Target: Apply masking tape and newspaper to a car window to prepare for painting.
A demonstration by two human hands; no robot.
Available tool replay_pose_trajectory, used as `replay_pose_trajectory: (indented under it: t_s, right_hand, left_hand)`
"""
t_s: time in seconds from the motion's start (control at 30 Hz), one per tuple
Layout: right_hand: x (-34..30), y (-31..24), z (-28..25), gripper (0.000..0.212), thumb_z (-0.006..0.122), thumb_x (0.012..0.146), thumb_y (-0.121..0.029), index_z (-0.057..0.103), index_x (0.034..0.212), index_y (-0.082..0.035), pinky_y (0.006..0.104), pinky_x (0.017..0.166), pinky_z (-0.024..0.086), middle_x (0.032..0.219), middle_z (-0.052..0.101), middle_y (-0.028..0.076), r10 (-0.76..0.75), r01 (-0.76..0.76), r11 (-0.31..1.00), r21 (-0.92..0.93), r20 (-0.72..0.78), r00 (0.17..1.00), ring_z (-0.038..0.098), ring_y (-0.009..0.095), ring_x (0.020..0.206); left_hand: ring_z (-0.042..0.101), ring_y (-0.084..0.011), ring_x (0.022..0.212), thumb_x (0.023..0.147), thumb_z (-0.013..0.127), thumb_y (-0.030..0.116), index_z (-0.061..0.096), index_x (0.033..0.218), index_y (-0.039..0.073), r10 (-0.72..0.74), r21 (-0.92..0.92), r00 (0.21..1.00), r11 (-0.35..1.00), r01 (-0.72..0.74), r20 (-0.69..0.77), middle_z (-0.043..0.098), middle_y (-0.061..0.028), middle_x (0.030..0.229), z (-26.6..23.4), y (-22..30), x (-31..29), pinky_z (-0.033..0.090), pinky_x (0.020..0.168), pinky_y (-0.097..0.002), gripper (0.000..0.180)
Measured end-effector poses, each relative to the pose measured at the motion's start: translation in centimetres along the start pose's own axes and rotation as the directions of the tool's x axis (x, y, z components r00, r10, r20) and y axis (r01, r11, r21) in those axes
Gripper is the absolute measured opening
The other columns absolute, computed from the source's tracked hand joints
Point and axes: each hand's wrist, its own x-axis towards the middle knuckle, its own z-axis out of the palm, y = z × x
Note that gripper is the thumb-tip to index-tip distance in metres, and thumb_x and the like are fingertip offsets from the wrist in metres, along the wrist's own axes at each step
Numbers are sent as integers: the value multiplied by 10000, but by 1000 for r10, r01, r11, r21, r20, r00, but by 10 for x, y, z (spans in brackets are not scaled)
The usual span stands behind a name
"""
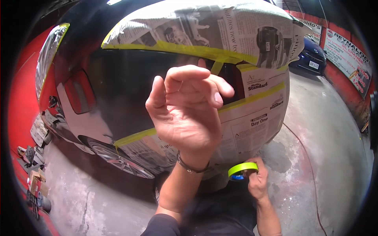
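My left hand [187, 106] is raised in front of the car, palm toward me. Its fingers curl loosely, the thumb stands apart, and nothing shows in its grasp. Low on the right, my right hand [258, 181] holds a roll of bright yellow-green masking tape [243, 168], with fingers hooked into its ring. Behind the left hand is the dark, glossy panel [118, 86] of the car. Newspaper sheets [252, 129] cover its lower corner, and more newspaper [197, 27] lies over the upper part. Yellow tape strips [157, 46] run along the paper's edges.
A wheel [122, 161] sits low on the car's left. Boxes and loose parts [37, 181] line the red wall at far left. A thin hose [305, 157] crosses the concrete floor on the right. A blue car [311, 59] and a signboard [346, 59] stand beyond.
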Motion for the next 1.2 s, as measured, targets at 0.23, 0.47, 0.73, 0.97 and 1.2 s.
replay_pose_trajectory:
  t_s: [0.23, 0.47, 0.73, 0.97, 1.2]
  right_hand:
    - [-42, 44, -11, 172, 544, 1132, -60, 678, 1221, 1, 297, 767, 531, 910, 707, 39, 113, -113, 994, -11, 0, 994, 641, 115, 821]
    - [-53, 44, -13, 230, 552, 1019, 22, 716, 1181, 27, 331, 713, 542, 896, 768, 102, 95, -90, 994, 55, -86, 992, 684, 157, 760]
    - [-49, 19, -7, 198, 520, 1092, 14, 687, 1195, -9, 292, 786, 540, 928, 700, 37, 32, -30, 998, 53, -34, 999, 658, 109, 853]
    - [-8, -26, -16, 320, 575, 929, 89, 712, 1205, 3, 427, 851, 625, 1023, 785, 195, -260, 271, 947, -173, 80, 962, 789, 383, 906]
    - [27, -25, 42, 350, 781, 983, 38, 713, 1325, 11, 380, 918, 608, 1149, 772, 166, -381, 490, 827, -276, 366, 849, 775, 330, 1006]
  left_hand:
    - [665, -333, 797, 1203, 389, 507, 786, 1176, -87, 29, -212, 996, 976, -47, -89, 759, -186, 972, 12, -18, -2, 570, 961, -523, 715]
    - [754, -453, 1118, 1165, 453, 519, 848, 1175, -17, -26, -152, 990, 988, 4, -142, 711, -146, 807, 23, -2, 4, 309, 1326, -581, 666]
    - [779, -390, 1204, 1176, 443, 461, 848, 1212, 12, -71, -76, 996, 994, 75, 44, 680, -112, 801, 19, -7, 15, 111, 1402, -663, 606]
    - [770, -298, 1012, 1188, 635, 256, 744, 1297, -3, -680, 962, 733, 198, 187, -3, 792, -188, 1108, 27, 43, -115, 598, 973, -430, 301]
    - [828, -240, 954, 1172, 679, 89, 699, 1331, -8, -787, 752, 578, 244, 612, -216, 837, -118, 1058, -30, 128, -201, 582, 1151, -470, 187]
